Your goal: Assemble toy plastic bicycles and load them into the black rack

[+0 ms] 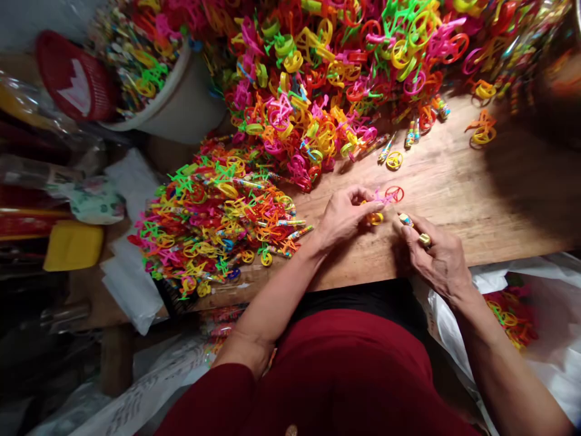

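From my end of the head feed, I see the pink toy bicycle (384,198) just above the wooden table (454,188), pinched in the fingertips of the left hand (347,213). Its long axis lies roughly crosswise, the red wheel (394,194) pointing right, away from the fingers; a yellow wheel (376,218) shows just below them. The right hand (431,251) is apart from the left, closed on a wrapped candy tube (405,220) whose end points toward the toy, and a second wrapper end (425,240) sticks out by the curled fingers. I have the table's near edge close under both wrists, a small pile of toys (218,224) just left of the left forearm, and a big heap (327,72) closing off the far side. My widest bare wood runs right, beyond the right hand, into shadow
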A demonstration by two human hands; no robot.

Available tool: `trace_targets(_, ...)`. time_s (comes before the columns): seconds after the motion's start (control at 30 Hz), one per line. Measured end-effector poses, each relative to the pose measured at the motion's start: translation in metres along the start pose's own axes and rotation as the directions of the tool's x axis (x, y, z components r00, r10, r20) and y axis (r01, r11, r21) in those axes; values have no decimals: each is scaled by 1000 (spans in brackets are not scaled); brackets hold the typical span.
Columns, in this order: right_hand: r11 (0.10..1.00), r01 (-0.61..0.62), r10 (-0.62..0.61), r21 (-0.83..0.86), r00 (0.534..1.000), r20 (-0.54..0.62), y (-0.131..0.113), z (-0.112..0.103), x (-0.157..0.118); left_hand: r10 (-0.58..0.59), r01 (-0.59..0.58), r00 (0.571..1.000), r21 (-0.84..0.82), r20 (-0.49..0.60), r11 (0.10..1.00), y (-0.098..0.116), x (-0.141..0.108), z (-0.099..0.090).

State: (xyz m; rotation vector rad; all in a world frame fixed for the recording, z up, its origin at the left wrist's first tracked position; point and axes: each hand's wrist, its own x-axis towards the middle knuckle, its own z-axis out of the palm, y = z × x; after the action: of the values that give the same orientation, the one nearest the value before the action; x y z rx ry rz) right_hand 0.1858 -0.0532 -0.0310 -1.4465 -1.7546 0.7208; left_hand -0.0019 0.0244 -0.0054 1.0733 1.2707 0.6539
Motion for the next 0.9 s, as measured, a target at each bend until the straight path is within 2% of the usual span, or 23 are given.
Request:
trace_targets(0.07,1000,0,0,12,999,-36,-3,0,2,-148,179,981,-305,123,935,0,-3,-3)
trace_targets(0.1,1000,2,-2,16,998,-55,-6,1,3,-189,249,964,-396,185,884,0,-6,-5)
trace_targets(0.2,999,30,-28,23,997,-67,-12,1,8,-227,368,922,-523,314,769,0,-13,-11)
trace_targets(0.37,994,95,-93,50,994,-49,-17,2,12,-239,423,890,-508,387,751,-3,-21,-17)
trace_targets(0.53,992,100,-98,78,995,-22,-20,2,8,-202,412,888,-520,413,748,-5,-23,-16)
trace_targets(0.67,992,114,-110,63,993,-52,-19,5,3,-194,425,870,-490,453,761,-6,-21,-17)
trace_targets(0.77,992,120,-116,45,990,-84,-16,8,1,-198,402,882,-462,428,790,-7,-19,-16)
trace_targets(0.9,995,94,-91,36,993,-71,-14,7,0,-188,385,888,-455,420,803,-8,-20,-12)
